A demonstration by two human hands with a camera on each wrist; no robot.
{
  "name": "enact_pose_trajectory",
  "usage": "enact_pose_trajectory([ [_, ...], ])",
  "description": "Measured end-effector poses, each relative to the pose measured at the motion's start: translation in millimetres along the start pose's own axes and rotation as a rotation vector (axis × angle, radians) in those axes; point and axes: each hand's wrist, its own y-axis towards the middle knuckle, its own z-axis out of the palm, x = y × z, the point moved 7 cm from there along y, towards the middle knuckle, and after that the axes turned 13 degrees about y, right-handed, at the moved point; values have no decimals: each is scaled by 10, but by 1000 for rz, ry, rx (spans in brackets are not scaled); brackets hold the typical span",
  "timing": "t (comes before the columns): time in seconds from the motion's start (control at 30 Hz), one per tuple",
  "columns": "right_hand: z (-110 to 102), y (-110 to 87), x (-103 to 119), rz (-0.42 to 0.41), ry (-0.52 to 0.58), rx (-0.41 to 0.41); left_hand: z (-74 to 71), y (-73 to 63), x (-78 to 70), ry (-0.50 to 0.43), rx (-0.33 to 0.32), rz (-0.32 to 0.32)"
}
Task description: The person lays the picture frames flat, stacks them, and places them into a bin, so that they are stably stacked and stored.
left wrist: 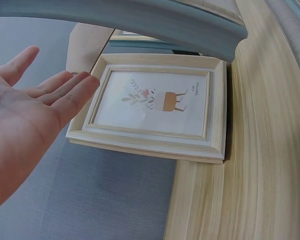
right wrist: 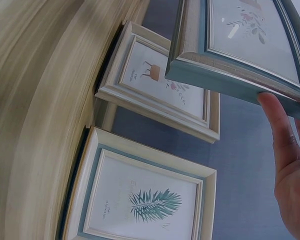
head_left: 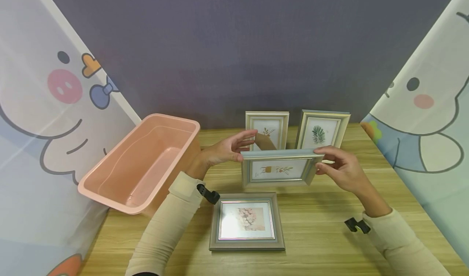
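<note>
A picture frame (head_left: 280,170) with a plant print hangs sideways above the table, its blue-grey edge uppermost. My right hand (head_left: 340,168) pinches its right end between thumb and fingers. At the opposite corner, my left hand (head_left: 228,147) has its fingers extended, thumb close to the frame; the left wrist view shows that palm bare. A brown back stand (head_left: 265,141) sticks out behind the held frame. Further back, a cream frame (left wrist: 152,105) with a potted-plant print stands upright, partly covered in the head view. To its right stands a frame with a green leaf print (right wrist: 150,200).
Flat on the wooden table (head_left: 329,235), near the front, lies a frame with a pink flower print (head_left: 247,221). A pink plastic bin (head_left: 176,158) stands at the left. A dark wall (head_left: 234,56) closes off the back, with cartoon-printed panels on both sides.
</note>
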Motion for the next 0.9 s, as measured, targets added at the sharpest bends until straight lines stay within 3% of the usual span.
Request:
enact_pose_trajectory([
  [0.27, -20, 5, -4, 8, -28, -11, -14, -42, -24, 56, -33, -15],
  [0.5, -41, 9, -11, 1, -46, -9, -63, -107, -24, 109, -134, -98],
  [0.73, -59, 6, -16, -6, -75, -15, -92, -158, -100, 233, -222, -111],
  [0.9, -62, 12, -21, 20, -149, -36, -98, -188, -154, 307, -312, -162],
])
